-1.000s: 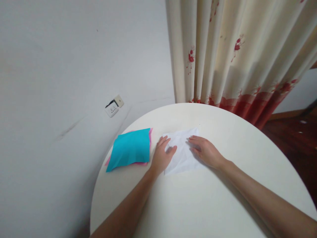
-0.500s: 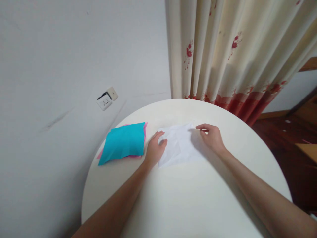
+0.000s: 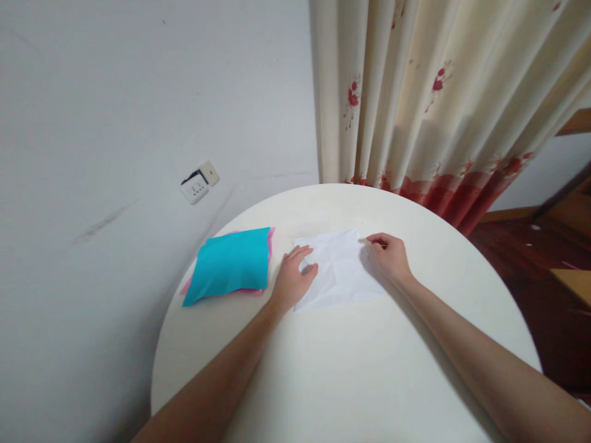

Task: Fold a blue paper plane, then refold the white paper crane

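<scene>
A thin, creased white sheet (image 3: 339,271) lies flat on the round white table (image 3: 341,357); whether it is paper or cloth I cannot tell. My left hand (image 3: 295,277) rests on its left side, open, with the fingers stretched and the thumb apart. At the sheet's upper right edge is my right hand (image 3: 391,255), its thumb and fingers closed in a pinch. What the pinch holds, if anything, is too small to make out. To the left of my left hand, a turquoise sheet (image 3: 233,261) lies over pink sheets (image 3: 271,237).
A pale wall (image 3: 115,111) with a power socket (image 3: 194,189) stands close at the table's left. Beyond the far edge hangs a cream and red curtain (image 3: 415,98). Dark wooden floor (image 3: 512,271) shows at the right.
My left hand has shifted slightly right over the white sheet. My right hand has turned a little and lowered at the sheet's edge, its fingers drawn closer together.
</scene>
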`<state>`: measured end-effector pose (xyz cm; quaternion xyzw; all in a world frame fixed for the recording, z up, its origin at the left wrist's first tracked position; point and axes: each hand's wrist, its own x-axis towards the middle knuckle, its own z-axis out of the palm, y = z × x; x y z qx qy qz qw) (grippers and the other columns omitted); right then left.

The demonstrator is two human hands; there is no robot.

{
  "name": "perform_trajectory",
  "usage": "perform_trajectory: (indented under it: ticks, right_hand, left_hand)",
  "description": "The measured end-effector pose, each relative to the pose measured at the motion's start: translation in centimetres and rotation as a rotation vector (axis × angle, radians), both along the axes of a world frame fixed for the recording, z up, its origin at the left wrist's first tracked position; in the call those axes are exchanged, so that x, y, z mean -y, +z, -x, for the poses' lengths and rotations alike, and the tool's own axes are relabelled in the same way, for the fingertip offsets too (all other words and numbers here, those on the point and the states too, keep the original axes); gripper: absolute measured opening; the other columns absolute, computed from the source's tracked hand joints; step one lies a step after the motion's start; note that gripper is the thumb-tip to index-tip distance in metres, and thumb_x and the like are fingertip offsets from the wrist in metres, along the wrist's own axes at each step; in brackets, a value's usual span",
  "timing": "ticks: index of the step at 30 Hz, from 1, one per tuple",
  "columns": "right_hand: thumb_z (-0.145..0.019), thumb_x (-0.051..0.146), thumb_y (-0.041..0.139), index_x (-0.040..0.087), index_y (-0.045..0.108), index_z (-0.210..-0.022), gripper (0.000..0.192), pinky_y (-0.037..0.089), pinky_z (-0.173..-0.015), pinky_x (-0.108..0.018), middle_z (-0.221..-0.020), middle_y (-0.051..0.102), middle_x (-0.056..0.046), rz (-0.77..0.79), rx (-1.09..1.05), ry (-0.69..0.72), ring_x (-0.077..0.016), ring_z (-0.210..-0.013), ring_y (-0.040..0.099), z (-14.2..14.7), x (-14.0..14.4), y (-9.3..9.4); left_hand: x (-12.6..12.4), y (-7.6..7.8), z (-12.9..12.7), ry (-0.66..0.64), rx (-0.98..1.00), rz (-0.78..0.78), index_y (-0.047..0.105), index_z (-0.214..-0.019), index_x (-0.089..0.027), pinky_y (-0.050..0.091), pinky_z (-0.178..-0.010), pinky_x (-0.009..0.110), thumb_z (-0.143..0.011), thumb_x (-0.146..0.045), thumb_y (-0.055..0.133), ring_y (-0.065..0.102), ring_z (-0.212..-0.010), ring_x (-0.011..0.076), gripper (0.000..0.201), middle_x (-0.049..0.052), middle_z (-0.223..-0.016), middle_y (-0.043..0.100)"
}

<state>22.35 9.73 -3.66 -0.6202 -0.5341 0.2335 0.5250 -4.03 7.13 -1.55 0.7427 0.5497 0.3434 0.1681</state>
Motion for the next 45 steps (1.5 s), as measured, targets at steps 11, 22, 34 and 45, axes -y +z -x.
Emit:
perform_trajectory:
  ticks: [11,22,34,45]
  right_hand:
    - [-0.072,0.022,0.049,0.016,0.075,-0.085,0.030,0.051,-0.071,-0.033,-0.080,0.075,-0.009,0.002,0.077,0.007,-0.0211,-0.071,0.065,0.0,0.1,-0.1]
    - [-0.072,0.021,0.050,0.017,0.075,-0.083,0.028,0.051,-0.070,-0.035,-0.079,0.075,-0.008,0.008,0.095,0.002,-0.0217,-0.070,0.065,0.0,0.2,0.0]
    - [-0.074,0.020,0.050,0.017,0.075,-0.086,0.028,0.051,-0.076,-0.037,-0.088,0.075,-0.010,0.001,0.121,0.010,-0.0224,-0.075,0.067,0.3,0.4,0.5]
    - [-0.078,0.026,0.052,0.014,0.073,-0.086,0.025,0.053,-0.080,-0.038,-0.093,0.075,-0.014,-0.068,0.080,-0.009,-0.0247,-0.083,0.068,-0.4,0.7,2.0]
  left_hand:
    - [0.1,-0.1,0.0,-0.002,-0.036,0.012,0.063,-0.122,-0.024,0.019,-0.121,0.057,-0.083,-0.024,0.065,0.044,-0.140,0.0273,0.040,0.008,-0.139,0.060]
    - [0.0,-0.4,0.1,-0.019,-0.053,-0.007,0.064,-0.121,-0.025,0.020,-0.121,0.055,-0.082,-0.024,0.067,0.045,-0.139,0.0265,0.038,0.007,-0.139,0.060]
    - [0.0,-0.4,0.1,-0.024,-0.034,-0.014,0.066,-0.117,-0.025,0.020,-0.120,0.056,-0.083,-0.024,0.066,0.047,-0.137,0.0262,0.034,0.007,-0.138,0.061]
    - [-0.5,0.4,1.0,-0.115,-0.078,-0.033,0.062,-0.128,-0.021,0.029,-0.120,0.050,-0.088,-0.018,0.057,0.041,-0.142,0.0245,0.041,0.008,-0.144,0.056]
